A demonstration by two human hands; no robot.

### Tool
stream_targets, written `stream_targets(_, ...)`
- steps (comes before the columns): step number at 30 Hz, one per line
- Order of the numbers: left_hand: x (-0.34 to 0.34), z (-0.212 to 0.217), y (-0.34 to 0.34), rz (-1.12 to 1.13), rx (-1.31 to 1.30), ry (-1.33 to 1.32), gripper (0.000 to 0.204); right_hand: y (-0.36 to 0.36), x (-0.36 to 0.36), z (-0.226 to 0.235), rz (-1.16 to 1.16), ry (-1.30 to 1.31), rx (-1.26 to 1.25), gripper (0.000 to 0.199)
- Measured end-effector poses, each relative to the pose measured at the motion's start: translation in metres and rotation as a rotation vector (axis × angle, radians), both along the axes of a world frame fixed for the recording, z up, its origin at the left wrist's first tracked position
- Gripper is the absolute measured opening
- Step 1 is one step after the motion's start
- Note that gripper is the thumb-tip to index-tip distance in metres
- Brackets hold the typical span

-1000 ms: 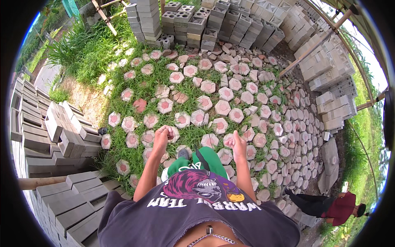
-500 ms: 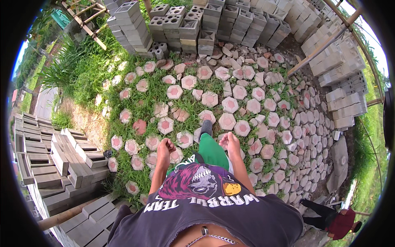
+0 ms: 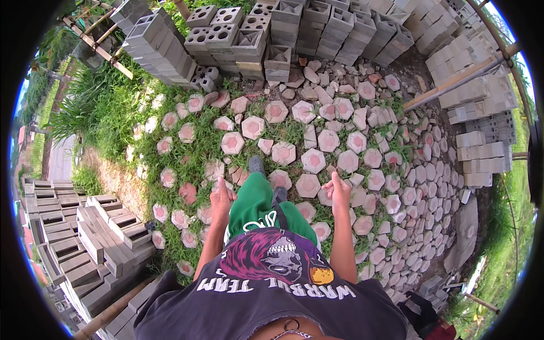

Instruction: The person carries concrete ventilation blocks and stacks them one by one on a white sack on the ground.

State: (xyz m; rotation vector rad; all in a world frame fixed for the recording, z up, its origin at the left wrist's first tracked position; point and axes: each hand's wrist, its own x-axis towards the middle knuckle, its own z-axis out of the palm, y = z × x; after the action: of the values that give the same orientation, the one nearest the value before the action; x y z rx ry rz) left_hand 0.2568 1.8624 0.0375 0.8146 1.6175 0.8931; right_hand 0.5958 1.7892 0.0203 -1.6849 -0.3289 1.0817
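Observation:
My left hand hangs over the grass with its fingers curled in, and nothing shows in it. On the other side of my green shorts, my right hand is loosely closed too, the thumb side facing up, with no object visible. Neither hand touches anything. Below them lie hexagonal paving stones with reddish centres, set apart in the grass. My forward foot wears a grey shoe; the other shoe is partly hidden by my leg.
Stacks of hollow concrete blocks line the far side, and more blocks rise at the right. Grey block piles stand at the left. A slanting pole crosses the far right. Another person is at the lower right.
I have stepped forward, one foot now ahead of the other. Both hands have swung a little farther ahead, the right one also outward. The other person has slipped toward the lower edge.

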Motion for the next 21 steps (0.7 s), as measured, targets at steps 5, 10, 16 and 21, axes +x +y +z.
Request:
stream_targets(5, 0.035, -0.025, 0.092, -0.079, -0.094, -0.129, 0.066, 0.050, 0.016, -0.018, -0.024, 0.023, -0.135, 0.046)
stream_targets(10, 0.070, -0.048, 0.216, -0.146, -0.146, -0.149, 0.063, 0.148, 0.035, -0.037, -0.050, -0.014, -0.189, 0.042)
stream_targets(16, 0.091, -0.049, 0.386, -0.239, -0.168, -0.156, 0.047, 0.279, 0.050, -0.032, -0.211, 0.046, -0.178, 0.029)
stream_targets(21, 0.085, -0.054, 0.488, -0.170, -0.162, -0.184, 0.025, 0.346, 0.056, -0.019, -0.082, 0.032, -0.207, 0.023)
